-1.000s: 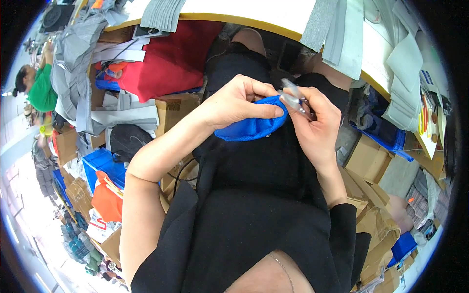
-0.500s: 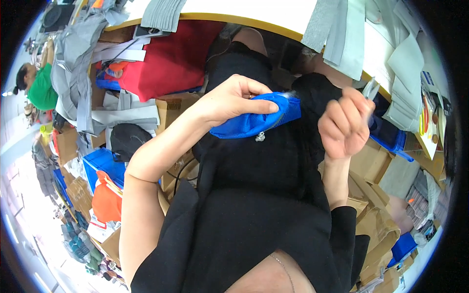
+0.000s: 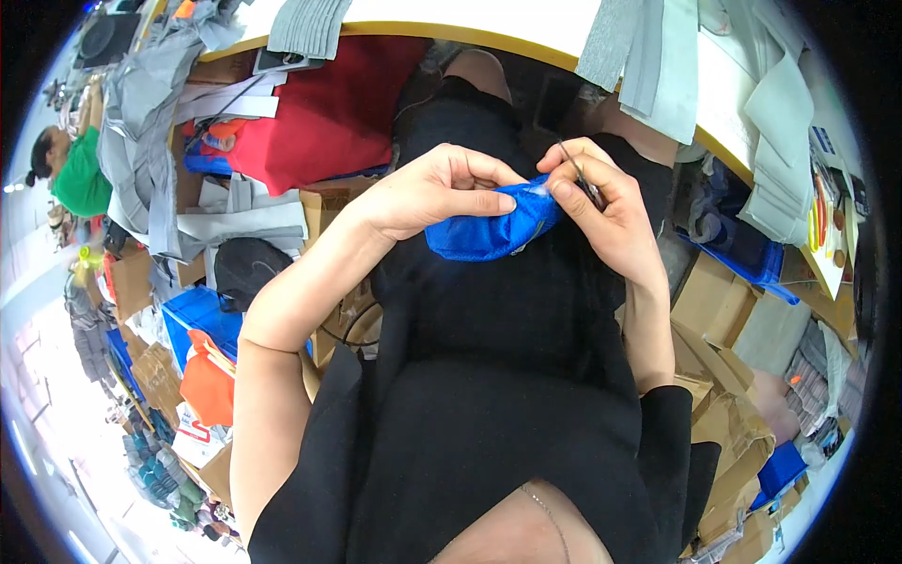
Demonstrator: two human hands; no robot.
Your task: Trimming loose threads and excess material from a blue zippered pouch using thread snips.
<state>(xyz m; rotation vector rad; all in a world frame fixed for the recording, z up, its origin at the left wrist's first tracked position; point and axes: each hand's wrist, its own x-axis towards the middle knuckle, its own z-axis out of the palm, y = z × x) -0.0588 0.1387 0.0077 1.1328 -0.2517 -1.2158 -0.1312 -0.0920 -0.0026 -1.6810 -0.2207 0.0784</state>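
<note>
A blue piece of fabric (image 3: 479, 237), folded like a small pouch, is held above my lap. My left hand (image 3: 442, 193) pinches its upper edge between thumb and fingers. At its right end my right hand (image 3: 611, 202) is closed around small metal snips (image 3: 584, 177), whose thin tip points up past the fingers. Both hands meet at this end, where a whitish tuft (image 3: 538, 189) shows on the cloth. The right fingers partly cover the snips, so their blades cannot be made out fully.
Ahead, a white table (image 3: 451, 13) with a yellow edge carries stacks of grey fabric strips (image 3: 308, 26). Red cloth (image 3: 324, 117) lies below it at left. Cardboard boxes (image 3: 728, 442) and a blue bin (image 3: 202, 320) flank me. A person in green (image 3: 83, 179) is at far left.
My right hand has moved left with the snips, from beside the table edge to the right end of the blue fabric. The fabric has shifted slightly in my left hand.
</note>
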